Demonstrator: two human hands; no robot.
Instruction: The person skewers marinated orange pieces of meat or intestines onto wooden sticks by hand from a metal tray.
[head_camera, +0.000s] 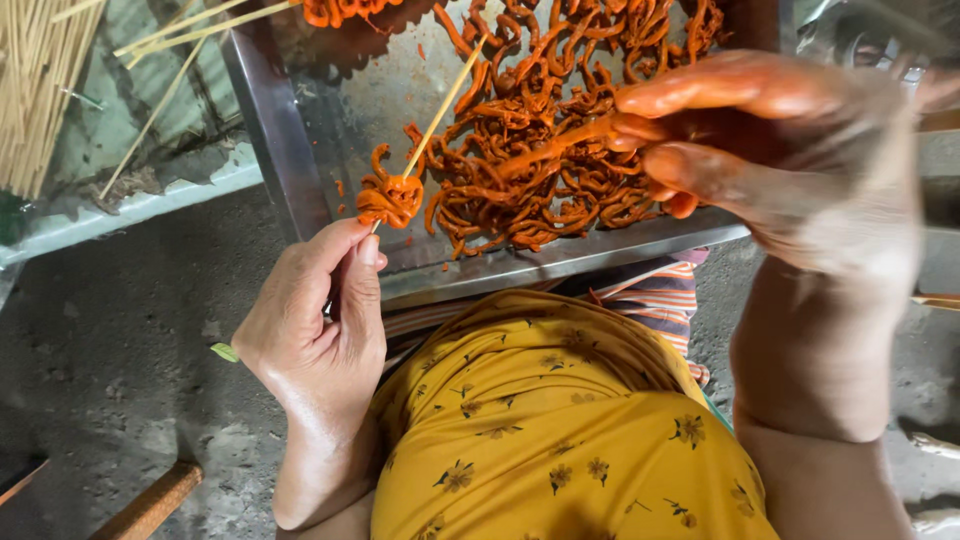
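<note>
**A:** What is your left hand (318, 320) doing?

**B:** Your left hand is closed around the lower end of a thin pale wooden skewer (440, 108), pinched between thumb and fingers. The stick slants up and to the right, over the shallow rectangular steel tray (285, 150). A small curled lump of orange-red marinated meat (390, 198) sits threaded on the skewer just above your fingertips, over the tray's near edge.

**A:** And the right hand?

**B:** Your right hand (770, 150), stained orange and somewhat blurred, is closed on one end of a long orange-red marinated strip (560, 145). You hold it between thumb and fingers above the right side of the tray. The strip stretches leftward from your fingers toward the skewer; I cannot tell whether its far end touches the stick or only lies over the heap.

**A:** What lies around them?

**B:** A tangled heap of orange-red marinated strips (540, 190) fills the middle and right of the tray, right under the strip you hold. A bundle of bare pale wooden skewers (40, 80) lies well apart at the upper left, with a few loose sticks beside the tray's corner. Below your hands are your yellow flowered garment (560, 430) and grey concrete floor (110, 330).
</note>
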